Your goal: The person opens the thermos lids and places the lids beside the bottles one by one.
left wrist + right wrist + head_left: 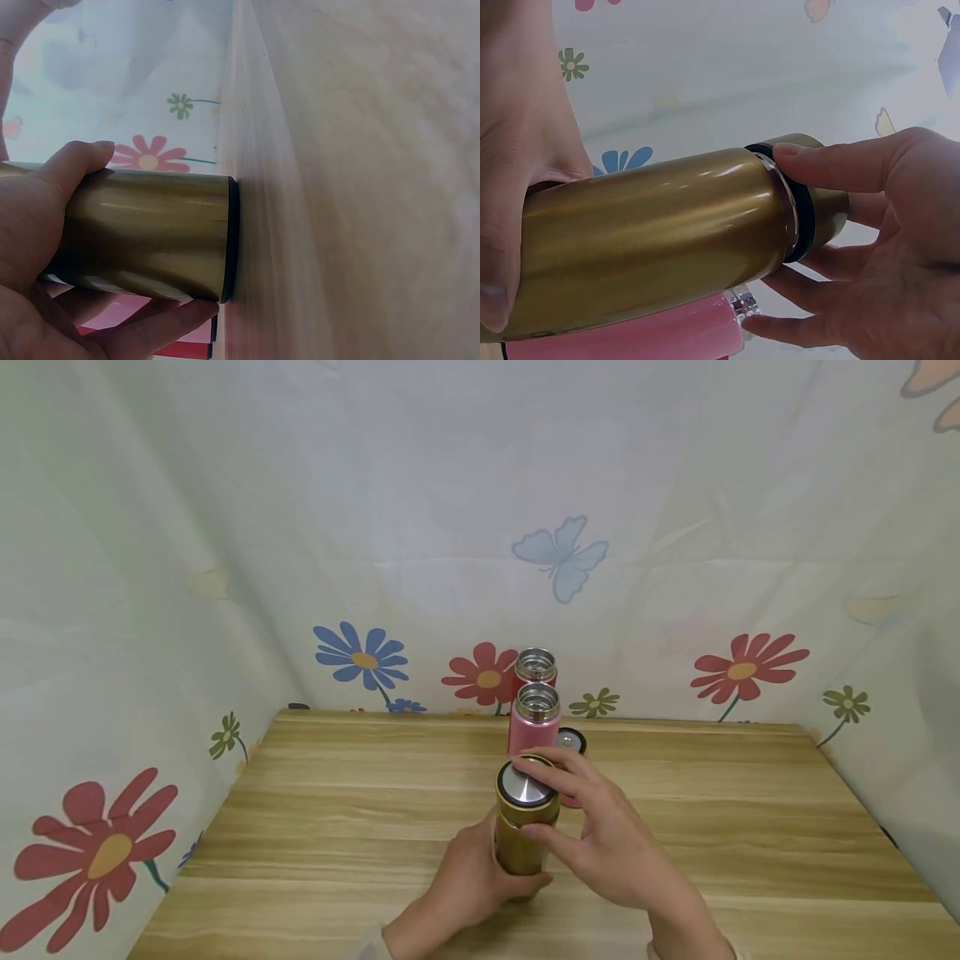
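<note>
A gold thermos bottle [519, 852] stands on the wooden table, its black base visible in the left wrist view. My left hand [468, 872] grips the bottle's body low down, thumb around the near side. At the top sits the gold lid [525, 785], which has a silver disc and a black ring. My right hand [615, 835] holds this lid between thumb and fingers. In the right wrist view, a black band and a thin silver edge [784, 199] show between lid and body. Directly behind stands a pink thermos bottle [534, 735] with its steel mouth uncovered.
Behind the pink bottle stands a red thermos bottle [536, 672], also uncapped. A lid with a black rim and silver top [572, 741] is beside them on the right, partly hidden by my right hand. A flower-printed cloth [420, 568] closes off the table's [360, 793] back and sides.
</note>
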The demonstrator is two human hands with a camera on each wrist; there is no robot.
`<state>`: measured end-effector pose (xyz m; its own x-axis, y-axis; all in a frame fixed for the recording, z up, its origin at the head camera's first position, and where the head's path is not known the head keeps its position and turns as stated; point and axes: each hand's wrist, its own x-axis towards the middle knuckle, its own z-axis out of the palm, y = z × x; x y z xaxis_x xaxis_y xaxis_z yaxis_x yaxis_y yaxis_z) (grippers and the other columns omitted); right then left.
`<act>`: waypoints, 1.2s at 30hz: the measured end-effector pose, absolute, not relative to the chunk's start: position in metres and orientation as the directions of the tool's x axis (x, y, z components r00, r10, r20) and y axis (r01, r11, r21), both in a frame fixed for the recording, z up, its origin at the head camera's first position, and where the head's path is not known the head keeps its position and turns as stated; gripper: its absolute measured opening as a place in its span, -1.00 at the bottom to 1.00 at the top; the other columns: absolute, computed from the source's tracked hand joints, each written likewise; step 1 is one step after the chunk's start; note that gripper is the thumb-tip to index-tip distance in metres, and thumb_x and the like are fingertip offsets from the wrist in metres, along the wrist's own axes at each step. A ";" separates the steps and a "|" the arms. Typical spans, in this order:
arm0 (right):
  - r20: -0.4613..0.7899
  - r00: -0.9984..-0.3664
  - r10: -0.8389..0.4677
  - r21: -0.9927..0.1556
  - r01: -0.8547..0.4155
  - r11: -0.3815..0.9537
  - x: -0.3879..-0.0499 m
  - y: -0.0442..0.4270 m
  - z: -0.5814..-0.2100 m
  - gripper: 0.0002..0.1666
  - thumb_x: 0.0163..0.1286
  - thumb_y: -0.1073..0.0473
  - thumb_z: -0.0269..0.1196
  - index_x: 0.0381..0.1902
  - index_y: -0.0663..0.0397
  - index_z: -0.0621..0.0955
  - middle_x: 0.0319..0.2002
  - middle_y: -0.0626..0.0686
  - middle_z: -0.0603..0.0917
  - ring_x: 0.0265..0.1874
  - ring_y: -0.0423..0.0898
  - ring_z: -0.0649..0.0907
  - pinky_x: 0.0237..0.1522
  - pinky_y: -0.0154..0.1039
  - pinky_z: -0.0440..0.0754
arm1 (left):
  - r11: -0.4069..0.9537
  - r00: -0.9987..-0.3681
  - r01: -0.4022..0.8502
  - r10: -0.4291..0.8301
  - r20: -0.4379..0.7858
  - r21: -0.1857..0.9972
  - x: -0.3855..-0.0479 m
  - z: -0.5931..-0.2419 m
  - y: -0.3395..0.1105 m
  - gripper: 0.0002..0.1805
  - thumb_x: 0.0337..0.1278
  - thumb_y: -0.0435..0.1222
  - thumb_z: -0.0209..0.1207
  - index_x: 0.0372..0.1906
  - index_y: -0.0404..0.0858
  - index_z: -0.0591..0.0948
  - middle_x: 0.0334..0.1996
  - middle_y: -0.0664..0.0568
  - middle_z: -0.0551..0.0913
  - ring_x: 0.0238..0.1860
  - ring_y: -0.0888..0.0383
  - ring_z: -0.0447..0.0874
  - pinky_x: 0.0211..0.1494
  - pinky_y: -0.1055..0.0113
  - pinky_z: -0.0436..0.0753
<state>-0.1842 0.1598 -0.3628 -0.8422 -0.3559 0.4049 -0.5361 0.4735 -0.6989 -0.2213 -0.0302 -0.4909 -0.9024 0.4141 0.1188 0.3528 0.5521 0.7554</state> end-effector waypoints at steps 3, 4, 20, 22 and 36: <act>0.397 -0.837 -0.377 -0.712 -0.540 0.449 -0.186 0.162 -0.364 -0.18 0.26 0.28 0.48 0.43 -0.31 0.51 0.41 -0.07 0.47 0.33 -0.04 0.55 0.17 -0.02 0.68 | 0.550 -0.904 0.347 0.412 0.115 0.759 -0.221 -0.490 -0.030 -0.07 -0.10 0.26 0.50 0.38 0.03 0.41 0.03 0.15 0.75 -0.02 0.28 0.73 0.05 0.27 0.69; 0.395 -0.835 -0.383 -0.716 -0.541 0.440 -0.186 0.162 -0.364 -0.18 0.27 0.28 0.48 0.44 -0.33 0.50 0.42 -0.06 0.46 0.34 -0.04 0.55 0.19 -0.01 0.67 | 0.552 -0.904 0.347 0.411 0.115 0.758 -0.221 -0.490 -0.030 -0.07 -0.10 0.26 0.50 0.38 0.04 0.41 0.04 0.15 0.75 -0.02 0.29 0.73 0.05 0.28 0.69; 0.403 -0.773 -0.490 -0.810 -0.550 0.201 -0.197 0.171 -0.372 -0.32 0.40 0.33 0.33 0.46 -0.01 0.49 0.45 0.10 0.39 0.34 -0.09 0.51 0.35 -0.35 0.52 | 0.561 -0.908 0.330 0.408 0.094 0.759 -0.221 -0.490 -0.030 -0.08 -0.12 0.27 0.50 0.36 0.05 0.42 0.02 0.16 0.75 -0.03 0.29 0.73 0.03 0.29 0.68; 0.413 -0.762 -0.498 -0.808 -0.559 0.185 -0.198 0.172 -0.372 -0.32 0.41 0.33 0.33 0.46 0.03 0.48 0.44 0.11 0.39 0.34 -0.11 0.51 0.35 -0.36 0.51 | 0.561 -0.908 0.331 0.409 0.093 0.759 -0.221 -0.490 -0.030 -0.07 -0.12 0.28 0.50 0.36 0.05 0.42 0.02 0.17 0.75 -0.03 0.29 0.73 0.02 0.29 0.68; 0.428 -0.726 -0.539 -0.802 -0.580 0.145 -0.201 0.175 -0.374 -0.33 0.45 0.36 0.28 0.48 0.08 0.43 0.44 0.12 0.42 0.39 -0.15 0.46 0.38 -0.35 0.48 | 0.550 -0.911 0.305 0.407 0.069 0.778 -0.221 -0.489 -0.030 -0.10 -0.13 0.24 0.53 0.34 0.07 0.43 0.02 0.19 0.74 -0.03 0.30 0.72 0.04 0.27 0.68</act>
